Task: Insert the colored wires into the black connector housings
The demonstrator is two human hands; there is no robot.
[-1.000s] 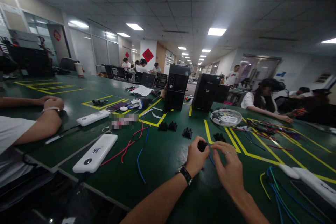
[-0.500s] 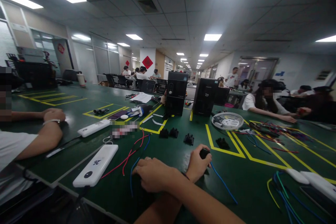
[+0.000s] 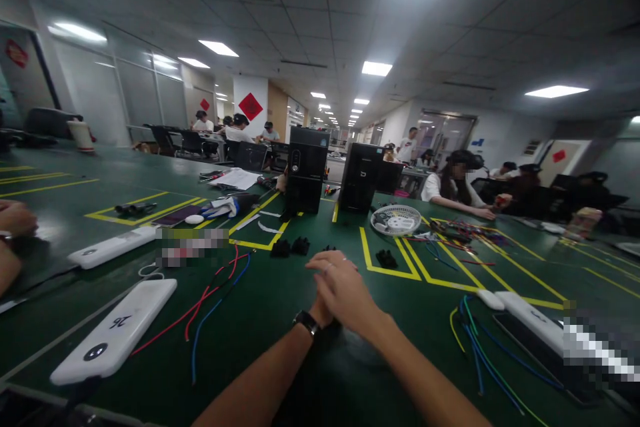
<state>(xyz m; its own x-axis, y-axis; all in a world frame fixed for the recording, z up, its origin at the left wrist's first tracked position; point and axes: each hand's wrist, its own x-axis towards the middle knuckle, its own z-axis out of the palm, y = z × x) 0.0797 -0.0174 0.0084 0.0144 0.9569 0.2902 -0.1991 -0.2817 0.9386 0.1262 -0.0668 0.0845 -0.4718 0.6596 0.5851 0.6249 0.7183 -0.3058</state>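
Over the green table, my right hand, with a ring on one finger, lies across my left hand. Its fingers are stretched forward and the thumb sits a little apart. My left hand wears a dark-strapped watch at the wrist; its fingers, and anything between them, are hidden under the right hand. Just beyond the fingertips a small black clip-like part partly shows. Two similar black parts stand farther left, and another black part is to the right. Left of my hands lie red wires and a blue wire.
A white power bank lies near left, another white device behind it. Two black computer towers stand ahead. A white basket and tangled wires are right. A co-worker's arm rests at the left edge.
The view has swung right. My crossed arms have uncrossed, and my right hand has left the blue wire for my left hand. The black object and blue wire at my left hand no longer show.
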